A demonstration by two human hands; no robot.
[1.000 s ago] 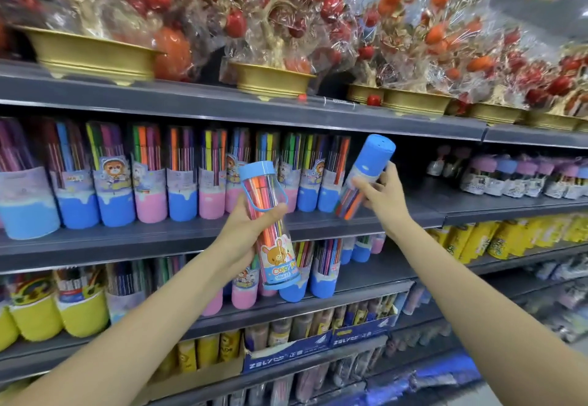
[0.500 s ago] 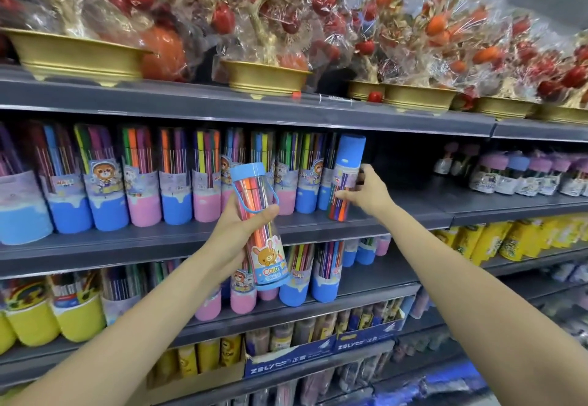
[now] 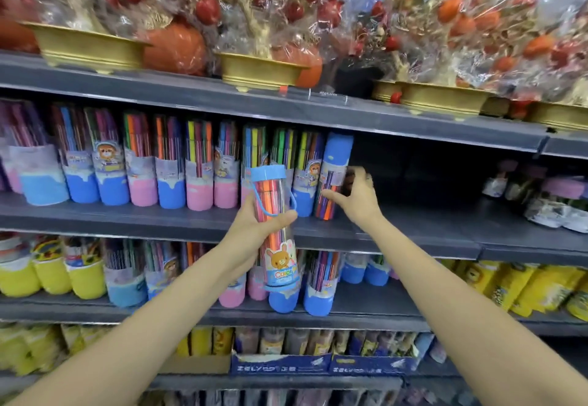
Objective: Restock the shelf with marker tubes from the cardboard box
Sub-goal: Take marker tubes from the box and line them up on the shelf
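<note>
— Clear plastic with a blue cap and a blue loop handle: that marker tube (image 3: pixel 276 230) is nearest, right?
— Yes. The left hand (image 3: pixel 251 230) is wrapped around its middle, thumb across the front, holding it upright in front of the shelf edge (image 3: pixel 127 224). A bear label shows low on the tube.
— And the right hand (image 3: pixel 358 197)?
— Loosened, fingers spread. It sits just beside a second marker tube (image 3: pixel 334 176) standing blue end up at the right end of the row. The thumb reaches toward the tube's lower part; whether it touches I cannot tell.
— So that tube is on the shelf?
— It stands on the middle shelf, touching the row of tubes (image 3: pixel 165 167) to its left, which stand with blue or pink ends down. To its right the shelf is dark and bare as far as some small blurred packs (image 3: pixel 547 195).
— Further back and up?
— Gold trays (image 3: pixel 86 47) of red and orange ornamental fruit wrapped in cellophane on the top shelf.
— Below?
— More tubes with yellow, blue and pink bases (image 3: pixel 79 278), and blue cartons (image 3: pixel 280 364) lower still.
</note>
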